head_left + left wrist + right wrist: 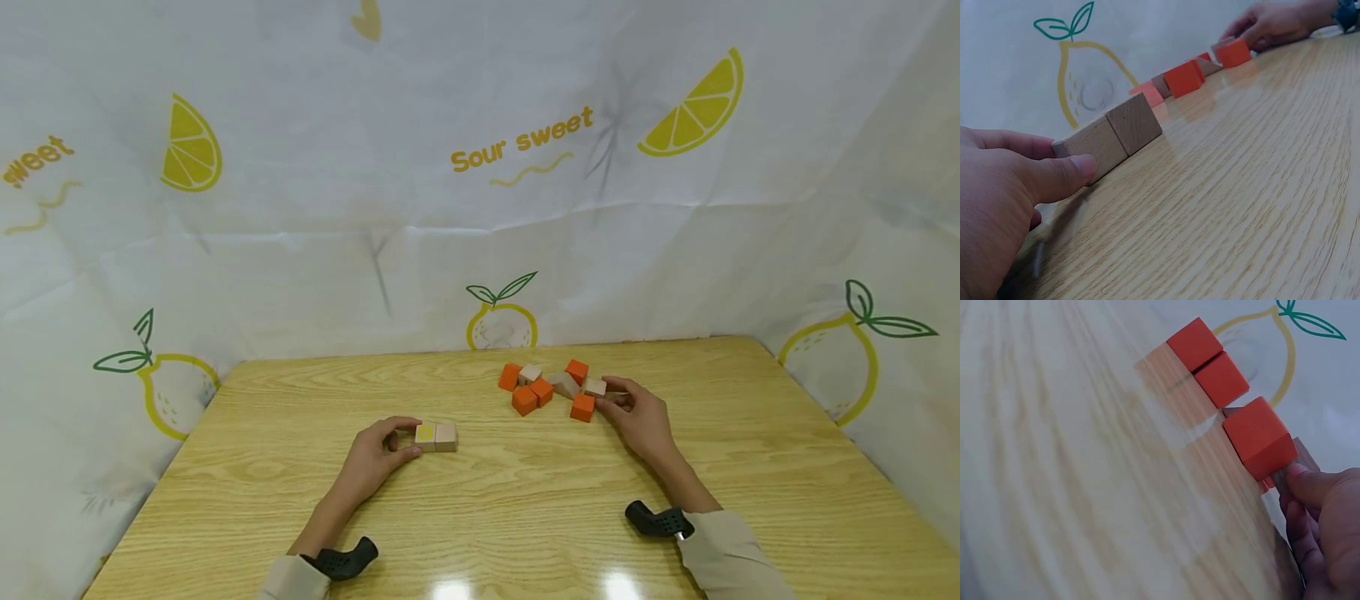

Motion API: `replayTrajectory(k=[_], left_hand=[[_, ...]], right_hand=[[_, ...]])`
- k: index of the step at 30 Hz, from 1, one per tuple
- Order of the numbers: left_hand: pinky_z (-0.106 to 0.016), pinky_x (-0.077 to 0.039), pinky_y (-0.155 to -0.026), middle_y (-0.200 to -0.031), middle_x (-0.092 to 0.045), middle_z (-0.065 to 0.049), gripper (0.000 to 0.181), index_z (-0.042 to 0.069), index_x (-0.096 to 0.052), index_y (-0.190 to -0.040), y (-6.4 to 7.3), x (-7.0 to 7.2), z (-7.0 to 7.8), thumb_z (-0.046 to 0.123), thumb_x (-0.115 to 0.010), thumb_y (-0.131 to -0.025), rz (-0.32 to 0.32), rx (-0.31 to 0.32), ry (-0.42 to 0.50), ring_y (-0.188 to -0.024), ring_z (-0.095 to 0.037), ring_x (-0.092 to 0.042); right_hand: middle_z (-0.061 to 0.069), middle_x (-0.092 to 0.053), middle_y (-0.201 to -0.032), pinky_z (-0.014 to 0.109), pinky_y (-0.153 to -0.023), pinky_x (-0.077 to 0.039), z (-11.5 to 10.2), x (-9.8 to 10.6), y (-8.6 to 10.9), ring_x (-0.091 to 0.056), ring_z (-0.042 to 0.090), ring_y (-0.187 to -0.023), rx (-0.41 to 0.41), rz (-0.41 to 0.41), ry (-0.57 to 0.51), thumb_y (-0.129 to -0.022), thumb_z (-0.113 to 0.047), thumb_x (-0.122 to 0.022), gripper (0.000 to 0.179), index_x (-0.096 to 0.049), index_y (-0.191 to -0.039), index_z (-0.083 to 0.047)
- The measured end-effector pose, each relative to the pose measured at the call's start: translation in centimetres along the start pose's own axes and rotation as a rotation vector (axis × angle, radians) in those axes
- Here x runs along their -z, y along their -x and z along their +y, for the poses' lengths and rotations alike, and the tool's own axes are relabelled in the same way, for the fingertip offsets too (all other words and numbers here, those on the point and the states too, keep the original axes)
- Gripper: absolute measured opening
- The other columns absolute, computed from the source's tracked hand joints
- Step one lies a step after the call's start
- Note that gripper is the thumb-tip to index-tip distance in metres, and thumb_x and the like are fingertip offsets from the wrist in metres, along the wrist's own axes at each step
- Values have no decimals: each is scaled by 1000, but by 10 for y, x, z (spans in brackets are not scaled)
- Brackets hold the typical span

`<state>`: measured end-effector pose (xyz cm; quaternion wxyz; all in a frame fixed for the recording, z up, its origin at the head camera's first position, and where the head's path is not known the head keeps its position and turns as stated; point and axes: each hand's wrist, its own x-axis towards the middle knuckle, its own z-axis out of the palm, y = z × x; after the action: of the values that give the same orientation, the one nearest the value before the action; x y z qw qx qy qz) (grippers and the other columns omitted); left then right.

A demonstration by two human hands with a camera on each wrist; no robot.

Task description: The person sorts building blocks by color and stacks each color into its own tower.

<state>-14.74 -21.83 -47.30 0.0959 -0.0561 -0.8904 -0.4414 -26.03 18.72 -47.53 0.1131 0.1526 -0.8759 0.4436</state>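
Two plain wooden blocks stand side by side on the table. My left hand (375, 457) pinches the left wooden block (425, 435), which has a yellow ring on top, between thumb and fingers. Against its right side sits the other wooden block (446, 437). Farther right, my right hand (636, 418) pinches a small wooden block (596, 387) at the right end of a loose group. An orange cube (1260, 437) stands right in front of that block and partly hides it in the right wrist view.
The group also holds several orange cubes (525, 400), another wooden block (530, 373) and a wooden triangular piece (564, 384). Behind the wood-grain table (510, 500) hangs a white cloth (337, 275) printed with lemons. Black wrist mounts (345, 560) sit on both forearms.
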Motion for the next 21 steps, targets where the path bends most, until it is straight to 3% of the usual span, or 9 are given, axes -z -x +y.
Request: replayTrajectory(k=[7,12,15,21], left_hand=[[-28,-36,-60,-72,-49,3,39,18,-68,-116,1,-1,-2,19,-79,-79,0,1,6,-64,-14,-41],[-27,-36,-59,-72,-49,2,39,18,-68,-116,1,0,0,17,-79,-79,5,5,16,-63,-14,-41],[-27,-36,-59,-72,-49,2,39,18,-68,-116,1,0,0,17,-79,-79,4,6,20,-63,-14,-41],[-27,-36,-59,-72,-49,2,39,18,-68,-116,1,0,-1,19,-79,-79,0,4,27,-63,-15,-40]], right_hand=[[18,-66,-106,20,-68,-49,-3,-1,0,-66,28,-86,38,75,-27,-90,-13,-69,41,-58,-127,0],[18,-62,-110,9,-70,-44,-11,-4,-3,-63,17,-84,92,173,-99,-89,-9,-69,39,-60,-124,2],[17,-62,-110,9,-72,-44,-15,-6,-4,-60,8,-84,109,174,-142,-88,-8,-70,38,-61,-124,1],[13,-62,-112,12,-73,-46,-29,-8,-6,-62,17,-87,67,128,-195,-90,-14,-69,39,-60,-127,-4]])
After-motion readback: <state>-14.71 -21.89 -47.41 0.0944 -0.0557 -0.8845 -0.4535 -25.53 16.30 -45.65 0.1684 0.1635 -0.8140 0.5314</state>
